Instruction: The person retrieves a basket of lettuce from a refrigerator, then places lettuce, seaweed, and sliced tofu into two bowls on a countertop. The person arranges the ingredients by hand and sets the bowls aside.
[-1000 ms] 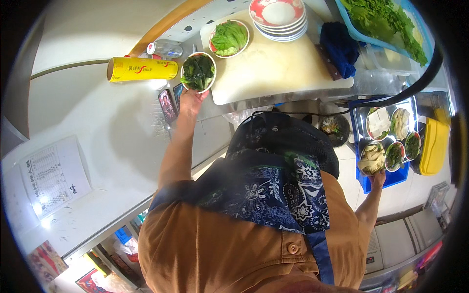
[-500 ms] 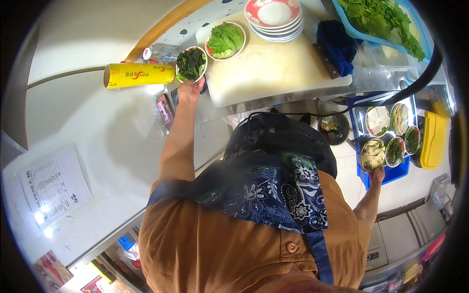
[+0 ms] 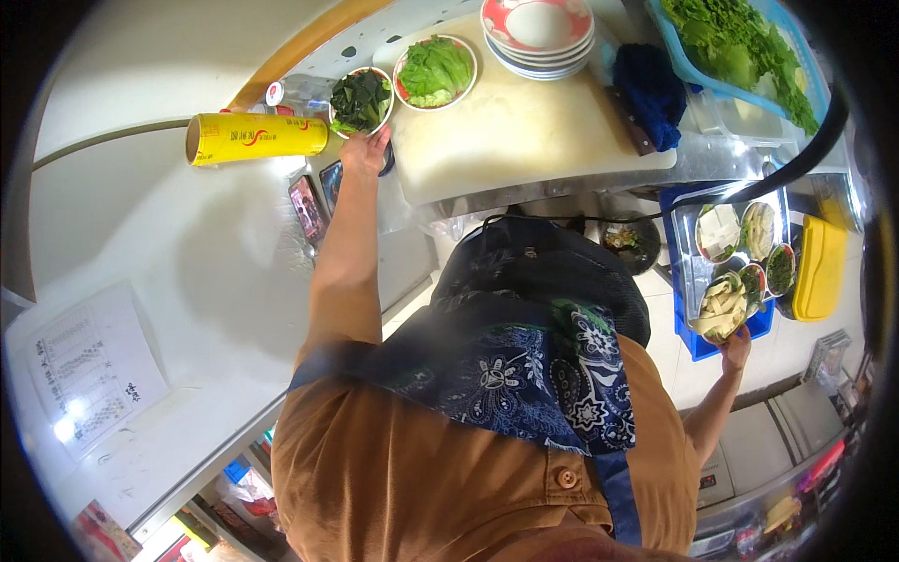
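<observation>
We record the left hand [image 3: 363, 150] stretched forward to the small round bowl of dark leafy greens [image 3: 361, 99]. The fingers touch its near rim; whether they close on it or only press against it we cannot tell. The bowl sits at the left edge of the pale rectangular cutting board [image 3: 524, 131], just beside a second round bowl of light green lettuce [image 3: 434, 71]. A yellow cardboard roll box [image 3: 255, 138] lies on its side on the white counter [image 3: 169, 244], close to the left of the dark greens bowl.

The right hand [image 3: 735, 348] is well apart, low on the right, under the near edge of a round dish of pale sliced vegetable [image 3: 719, 307]. It appears to support the dish from below; the fingers are mostly hidden, so we cannot tell how far they are closed. That dish stands among other small filled dishes on a steel tray [image 3: 688, 262] over a blue crate [image 3: 698, 339].

A stack of red-rimmed white plates [image 3: 537, 28], a dark blue cloth [image 3: 651, 84] and a blue tub of leafy greens [image 3: 740, 47] sit further back.

In our judgement, the step in hand is positioning the dark greens bowl. Any next move calls for a sure hold on its rim, keeping it level and clear of the lettuce bowl.
</observation>
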Demonstrator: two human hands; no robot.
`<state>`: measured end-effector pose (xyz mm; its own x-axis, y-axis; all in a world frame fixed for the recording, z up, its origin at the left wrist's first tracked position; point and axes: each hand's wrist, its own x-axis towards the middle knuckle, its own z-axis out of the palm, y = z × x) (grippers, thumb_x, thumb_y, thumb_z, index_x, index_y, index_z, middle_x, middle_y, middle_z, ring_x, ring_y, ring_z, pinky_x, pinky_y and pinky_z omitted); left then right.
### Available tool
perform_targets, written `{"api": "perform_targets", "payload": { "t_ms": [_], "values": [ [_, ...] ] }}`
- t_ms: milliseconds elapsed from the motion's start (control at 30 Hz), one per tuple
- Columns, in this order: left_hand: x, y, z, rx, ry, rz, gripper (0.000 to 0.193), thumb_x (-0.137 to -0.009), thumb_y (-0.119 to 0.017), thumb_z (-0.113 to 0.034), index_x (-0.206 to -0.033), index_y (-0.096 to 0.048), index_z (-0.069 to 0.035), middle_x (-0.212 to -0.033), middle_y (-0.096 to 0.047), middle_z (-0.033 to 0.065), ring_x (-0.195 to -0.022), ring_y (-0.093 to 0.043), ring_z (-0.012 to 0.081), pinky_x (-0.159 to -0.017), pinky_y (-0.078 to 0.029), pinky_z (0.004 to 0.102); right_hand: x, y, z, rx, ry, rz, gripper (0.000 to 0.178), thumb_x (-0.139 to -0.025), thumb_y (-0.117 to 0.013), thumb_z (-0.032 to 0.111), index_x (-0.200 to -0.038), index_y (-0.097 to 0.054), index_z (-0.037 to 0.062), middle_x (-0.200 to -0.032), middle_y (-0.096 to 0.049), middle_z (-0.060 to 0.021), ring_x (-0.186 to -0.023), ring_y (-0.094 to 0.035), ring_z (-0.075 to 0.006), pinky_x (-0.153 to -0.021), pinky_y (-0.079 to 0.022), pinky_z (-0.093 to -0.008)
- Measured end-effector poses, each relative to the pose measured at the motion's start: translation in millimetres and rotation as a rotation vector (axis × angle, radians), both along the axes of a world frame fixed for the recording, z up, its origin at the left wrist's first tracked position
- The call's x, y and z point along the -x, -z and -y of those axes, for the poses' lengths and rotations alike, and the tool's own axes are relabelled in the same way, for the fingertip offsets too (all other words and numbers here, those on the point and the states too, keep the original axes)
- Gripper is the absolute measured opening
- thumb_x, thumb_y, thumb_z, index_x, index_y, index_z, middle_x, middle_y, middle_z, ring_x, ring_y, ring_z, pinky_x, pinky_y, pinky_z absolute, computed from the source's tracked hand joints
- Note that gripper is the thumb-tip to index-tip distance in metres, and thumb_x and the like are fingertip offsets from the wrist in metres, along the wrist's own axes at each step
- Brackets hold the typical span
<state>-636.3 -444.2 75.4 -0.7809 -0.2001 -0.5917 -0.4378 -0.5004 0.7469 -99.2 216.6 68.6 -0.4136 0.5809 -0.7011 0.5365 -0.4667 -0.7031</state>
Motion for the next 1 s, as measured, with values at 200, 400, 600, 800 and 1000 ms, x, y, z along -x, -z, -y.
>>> {"api": "perform_targets", "payload": {
  "t_ms": [200,400,600,800,1000],
  "values": [
    [-36,-22,-55,-0.182,0.025,0.11,0.059,-0.095,-0.039,-0.036,-0.132,-0.018,0.004,-0.119,-0.042,0.0278,-0.103,-0.052,0.0365,-0.089,-0.047,0.0472,42,-65,8,-0.106,-0.14,-0.043,0.036,-0.08,-0.054,0.004,-0.115,-0.049,0.0041,-0.095,-0.062,-0.0075,-0.079,-0.062,-0.0129,-0.058,-0.05,-0.0202],
    [-17,-29,-121,-0.18,0.183,0.13,0.045,-0.094,-0.042,-0.026,-0.128,-0.029,0.001,-0.112,-0.049,0.0275,-0.098,-0.055,0.0391,-0.088,-0.047,0.0513,106,-123,12,-0.305,-0.491,-0.003,0.036,-0.081,-0.047,0.008,-0.117,-0.052,0.0037,-0.086,-0.059,0.0001,-0.059,-0.045,-0.0019,-0.048,-0.03,-0.0157],
    [-11,-24,-129,-0.113,0.2,0.053,0.048,-0.077,-0.039,0.012,-0.124,-0.035,-0.002,-0.111,-0.053,0.023,-0.088,-0.062,0.0371,-0.074,-0.054,0.0493,194,-169,27,-0.442,-0.494,-0.089,0.039,-0.081,-0.046,0.007,-0.12,-0.053,0.0037,-0.095,-0.058,0.0011,-0.064,-0.044,-0.0036,-0.052,-0.032,-0.0178],
    [-59,-42,-96,0.099,0.62,0.065,0.05,-0.076,-0.048,0.006,-0.123,-0.038,-0.006,-0.108,-0.057,0.0172,-0.088,-0.064,0.0314,-0.074,-0.055,0.0459,276,-201,43,-0.592,-0.737,-0.295,0.045,-0.077,-0.047,0.006,-0.121,-0.052,0.002,-0.1,-0.061,-0.0057,-0.087,-0.057,-0.0126,-0.076,-0.044,-0.0242],
    [-84,-53,-83,0.203,0.764,0.096,0.047,-0.077,-0.052,0.003,-0.121,-0.037,-0.005,-0.102,-0.06,0.0157,-0.082,-0.065,0.0263,-0.069,-0.056,0.0405,380,-193,72,-0.711,-0.968,-0.288,0.039,-0.079,-0.053,0.012,-0.117,-0.053,0.0037,-0.087,-0.061,-0.0041,-0.075,-0.056,-0.0144,-0.067,-0.044,-0.0283]
  ]
}}
